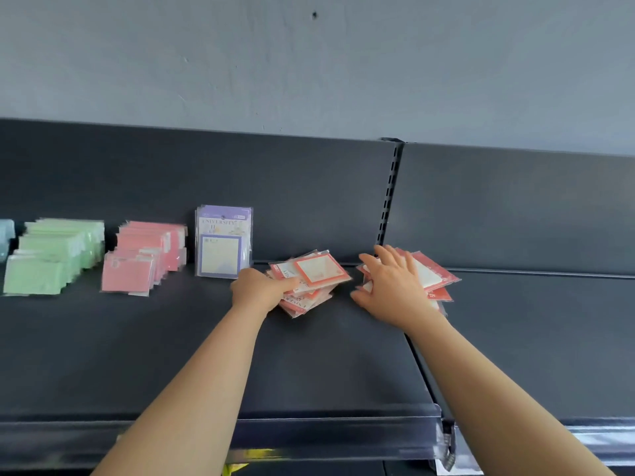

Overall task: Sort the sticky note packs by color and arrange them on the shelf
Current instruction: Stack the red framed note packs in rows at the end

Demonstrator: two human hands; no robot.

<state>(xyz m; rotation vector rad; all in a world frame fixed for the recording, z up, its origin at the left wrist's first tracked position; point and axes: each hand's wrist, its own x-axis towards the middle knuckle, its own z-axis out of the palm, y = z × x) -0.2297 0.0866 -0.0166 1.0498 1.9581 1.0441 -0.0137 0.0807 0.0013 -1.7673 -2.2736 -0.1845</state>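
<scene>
Sticky note packs in red form two loose heaps: the left red heap (311,280) and the right red heap (434,274) lie flat near the back of the shelf (171,355), just right of the upright purple packs (223,242). The left hand (261,286) grips the near edge of the left red heap, fingers curled round it. The right hand (391,286) rests with fingers spread on the right red heap. Step in hand, as judged: gathering the reds into one group. The next move probably calls for squaring both heaps together and standing them beside the purple packs. Green packs (51,255) and pink packs (144,259) stand sorted at left. Surface: dark shelf with slotted upright (390,194); grey wall (309,63) above.
</scene>
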